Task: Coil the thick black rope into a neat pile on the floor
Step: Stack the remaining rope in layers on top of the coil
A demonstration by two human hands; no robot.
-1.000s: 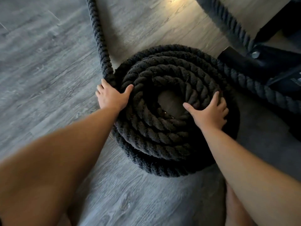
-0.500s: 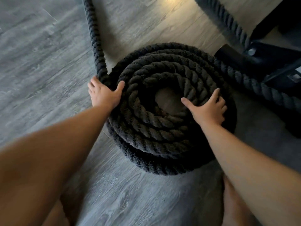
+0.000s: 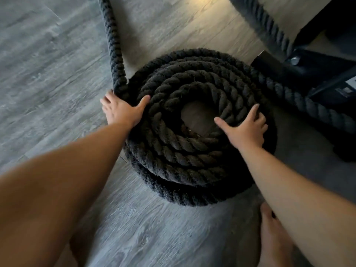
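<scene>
On the grey wood-look floor (image 3: 48, 74), our rope (image 3: 192, 155) lies flat as a stacked round coil at the middle, and its free length (image 3: 113, 45) runs straight away from us along the left. Our left hand (image 3: 123, 110) clasps the outer turns where that length joins, thumb on top, fingers down the outside. Our right hand (image 3: 244, 128) rests spread and unclenched on the coil's right side, thumb toward the hollow centre. Further right stands a black metal frame (image 3: 308, 68), touching the coil.
</scene>
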